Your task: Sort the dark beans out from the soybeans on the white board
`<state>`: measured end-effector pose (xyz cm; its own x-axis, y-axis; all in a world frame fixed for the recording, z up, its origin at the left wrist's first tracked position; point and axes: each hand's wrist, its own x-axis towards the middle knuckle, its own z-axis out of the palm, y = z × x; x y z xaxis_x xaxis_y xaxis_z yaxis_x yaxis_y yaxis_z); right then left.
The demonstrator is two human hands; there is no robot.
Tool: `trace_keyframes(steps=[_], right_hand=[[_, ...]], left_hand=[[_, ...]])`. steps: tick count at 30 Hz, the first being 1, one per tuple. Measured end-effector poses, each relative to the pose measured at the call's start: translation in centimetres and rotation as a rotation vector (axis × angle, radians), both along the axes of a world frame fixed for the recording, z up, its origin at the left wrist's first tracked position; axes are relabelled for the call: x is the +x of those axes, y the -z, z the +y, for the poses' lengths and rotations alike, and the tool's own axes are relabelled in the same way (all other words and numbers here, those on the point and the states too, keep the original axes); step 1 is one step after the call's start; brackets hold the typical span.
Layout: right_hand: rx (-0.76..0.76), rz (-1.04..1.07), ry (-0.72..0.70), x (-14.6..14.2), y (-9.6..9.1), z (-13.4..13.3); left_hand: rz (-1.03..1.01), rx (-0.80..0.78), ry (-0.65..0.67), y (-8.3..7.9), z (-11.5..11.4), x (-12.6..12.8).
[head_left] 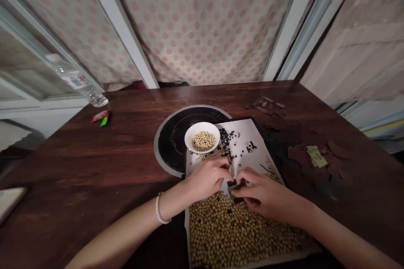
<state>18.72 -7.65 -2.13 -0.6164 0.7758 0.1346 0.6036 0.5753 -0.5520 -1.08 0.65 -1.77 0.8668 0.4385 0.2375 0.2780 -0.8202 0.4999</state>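
Observation:
A white sheet (243, 134) lies on the dark wooden table (94, 155), covered near me with a heap of yellow soybeans (227, 231). Small dark beans (227, 138) are scattered on its far half. A white bowl (202, 136) of soybeans stands at the sheet's far left corner. My left hand (206, 176), with a pearl bracelet on the wrist, rests curled at the heap's far edge, fingertips pinched. My right hand (263, 193) is closed on a small dark flat card (235, 187) held against the beans. Both hands almost touch.
A round black inset plate (172, 134) sits under the bowl. A plastic bottle (78, 82) lies at the far left by a red and green wrapper (101, 117). Peeled veneer patches and a yellowish paper scrap (317, 155) mark the right side. A spotted curtain hangs behind.

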Motion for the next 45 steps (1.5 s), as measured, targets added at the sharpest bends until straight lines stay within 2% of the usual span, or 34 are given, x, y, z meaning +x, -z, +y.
trace_keyframes(steps=[9, 20, 31, 35, 45], right_hand=[[-0.103, -0.01, -0.006, -0.18, -0.26, -0.25], [-0.093, -0.018, 0.003, 0.07, -0.54, -0.22], [-0.102, 0.005, 0.011, 0.23, -0.24, 0.36], [-0.122, 0.01, -0.017, 0.05, -0.33, 0.16], [-0.092, -0.005, 0.018, 0.0, -0.36, 0.12]], left_hand=[[0.065, 0.004, -0.014, 0.19, 0.03, -0.23], [0.126, -0.002, -0.039, 0.35, 0.18, -0.21], [0.093, -0.012, -0.053, -0.26, 0.01, -0.04], [0.096, -0.009, -0.052, -0.23, -0.05, -0.03], [0.091, 0.011, -0.049, -0.15, -0.17, -0.02]])
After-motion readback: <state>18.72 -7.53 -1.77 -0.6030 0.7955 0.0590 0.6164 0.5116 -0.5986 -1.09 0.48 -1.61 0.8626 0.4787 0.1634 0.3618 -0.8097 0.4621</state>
